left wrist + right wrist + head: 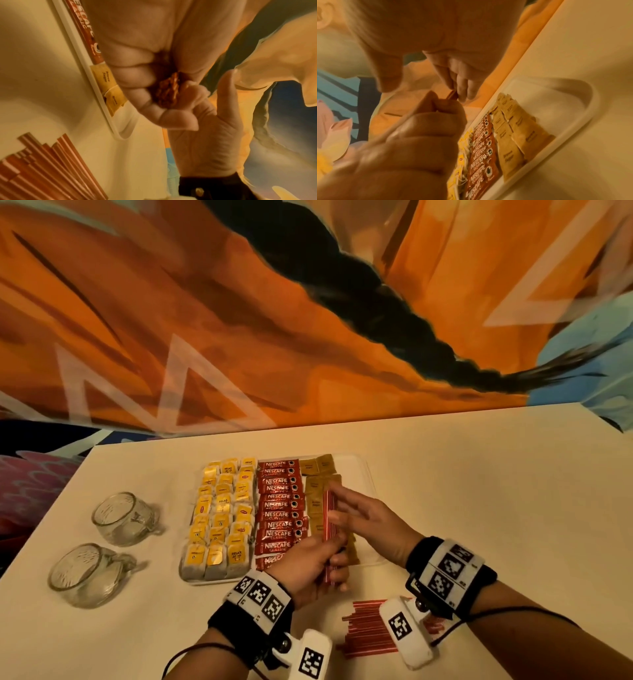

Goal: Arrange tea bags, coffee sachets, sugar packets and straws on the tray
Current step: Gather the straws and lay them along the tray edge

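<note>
Over the tray, head view: we see both hands meet above the white tray (368, 474), on the side that has no packets.
Left hand: our left hand (308, 563) has its fingers curled tight around the near end of a bundle of red straws (331, 518).
Right hand: our right hand (366, 517) has straight fingers lying flat against the far part of the bundle, pressing on its side.
Tray: yellow tea bags (219, 518) fill the left part, red coffee sachets (279, 508) the middle, brown sugar packets (317, 491) sit next to them, partly under the bundle.
Loose straws: a pile of more straws (368, 628) lies on the table (479, 491) close to us, under the wrists.
Cups: two glass cups (102, 546) stand on the table left of the tray.

Left wrist view: we see the left hand (145, 67) wrapped around the straw ends (167, 93). The open palm of the right hand (214, 142) sits just beside it. The tray rim (96, 94) and the loose straws (42, 169) are to the left.

Right wrist view: we see the right hand's fingertips (462, 86) touching the tip of the bundle (453, 95). The left hand (412, 142) holds it from below. The sugar packets (518, 129) and coffee sachets (481, 152) lie in the tray (573, 121) to the right.
</note>
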